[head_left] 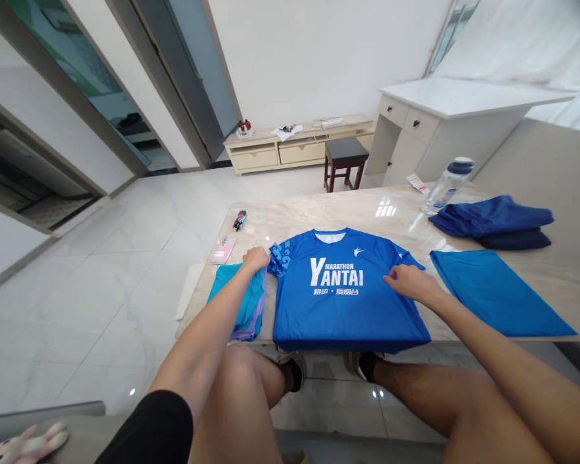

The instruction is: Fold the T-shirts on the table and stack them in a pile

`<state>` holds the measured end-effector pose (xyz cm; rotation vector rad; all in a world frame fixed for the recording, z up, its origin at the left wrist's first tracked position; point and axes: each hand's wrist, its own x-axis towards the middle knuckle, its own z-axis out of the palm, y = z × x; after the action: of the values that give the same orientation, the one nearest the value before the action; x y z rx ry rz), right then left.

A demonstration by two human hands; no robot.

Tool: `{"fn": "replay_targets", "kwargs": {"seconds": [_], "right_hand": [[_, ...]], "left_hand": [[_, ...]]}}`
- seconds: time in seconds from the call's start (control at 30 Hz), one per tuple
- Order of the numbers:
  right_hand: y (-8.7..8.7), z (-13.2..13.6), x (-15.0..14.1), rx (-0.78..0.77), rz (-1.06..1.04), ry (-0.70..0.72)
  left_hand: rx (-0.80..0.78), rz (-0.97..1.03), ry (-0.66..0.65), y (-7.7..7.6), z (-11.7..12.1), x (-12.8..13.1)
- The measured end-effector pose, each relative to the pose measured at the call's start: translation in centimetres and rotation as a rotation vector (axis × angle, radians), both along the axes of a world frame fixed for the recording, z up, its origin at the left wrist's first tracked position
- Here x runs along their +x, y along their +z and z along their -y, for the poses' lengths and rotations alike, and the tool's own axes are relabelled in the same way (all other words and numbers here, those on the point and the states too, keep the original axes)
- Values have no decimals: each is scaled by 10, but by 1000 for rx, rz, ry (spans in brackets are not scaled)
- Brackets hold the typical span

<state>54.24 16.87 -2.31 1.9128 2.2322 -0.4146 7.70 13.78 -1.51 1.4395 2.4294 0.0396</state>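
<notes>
A blue short-sleeved T-shirt (339, 317) lies front side up on the table, its lower part hanging over the near edge. White lettering runs across its chest. My left hand (256, 258) is closed at the patterned sleeve on the left and pinches its edge. Above the right side of the chest is my right hand (410, 281), its fingers loosely bent and slightly apart, with no cloth visibly gripped. Beneath my left forearm sits a stack of folded teal and purple clothes (258, 312). To the right of the T-shirt lies a flat teal-blue folded cloth (495, 293).
On the marble-look table (290, 212) are a crumpled dark blue garment (493, 219), a clear bottle (447, 187), a pink pack (223, 251) and a small dark bundle (240, 220). Beyond stand a stool (347, 153), a low cabinet (256, 158) and a white desk (464, 96).
</notes>
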Motion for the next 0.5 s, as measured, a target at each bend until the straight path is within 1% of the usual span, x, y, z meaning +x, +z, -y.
{"fn": "replay_targets", "kwargs": {"seconds": [0.07, 0.13, 0.2, 0.27, 0.37, 0.5], "right_hand": [[-4, 0, -1, 4, 23, 4], [-10, -3, 1, 17, 31, 4], [-15, -8, 5, 36, 30, 1], [-18, -12, 6, 45, 29, -2], [-15, -14, -1, 48, 17, -13], [-7, -11, -24, -5, -43, 7]], "left_hand": [[-37, 20, -6, -13, -14, -5], [-37, 40, -18, -26, -23, -7], [-18, 73, -27, -37, -27, -9], [4, 120, -28, -43, -27, -10], [54, 207, -8, -44, -25, -13], [188, 352, 53, -34, -18, -17]]}}
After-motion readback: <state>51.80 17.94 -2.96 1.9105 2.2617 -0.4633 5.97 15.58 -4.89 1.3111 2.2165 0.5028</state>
